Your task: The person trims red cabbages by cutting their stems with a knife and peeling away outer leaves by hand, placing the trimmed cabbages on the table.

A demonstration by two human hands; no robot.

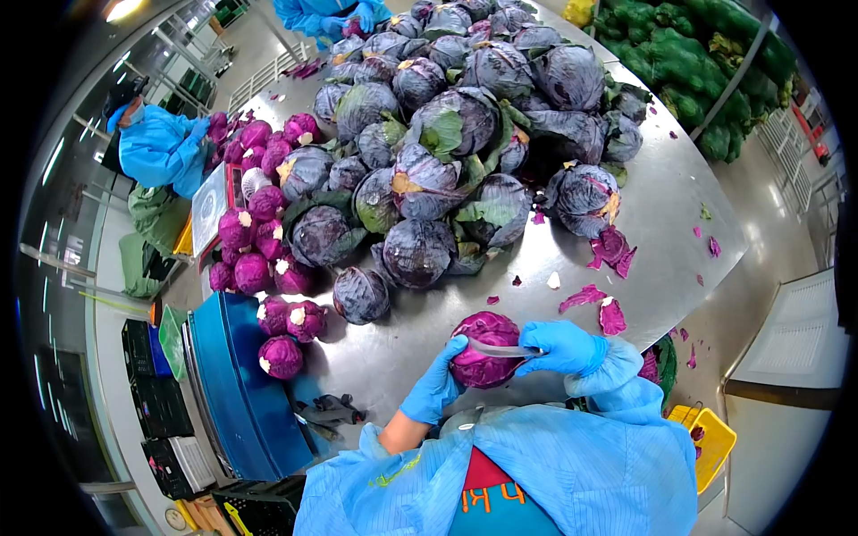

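Note:
A peeled red cabbage [487,367] sits at the near edge of the steel table, close to my body. My left hand [435,386], in a blue glove, grips it from the left side. In my blue-gloved right hand [563,347] is a knife [500,350], its blade lying across the cabbage's upper face. The knife's handle is mostly hidden in my fingers. Torn purple leaves [611,316] lie just beyond my right hand. A small untrimmed cabbage [361,296] stands to the left, farther from me.
A large heap of untrimmed red cabbages [420,255] covers the table's middle and far part. Trimmed cabbages [281,356] line the left edge, near a blue bin [246,384]. A yellow crate [712,447] is at lower right. Two people in blue work across the table.

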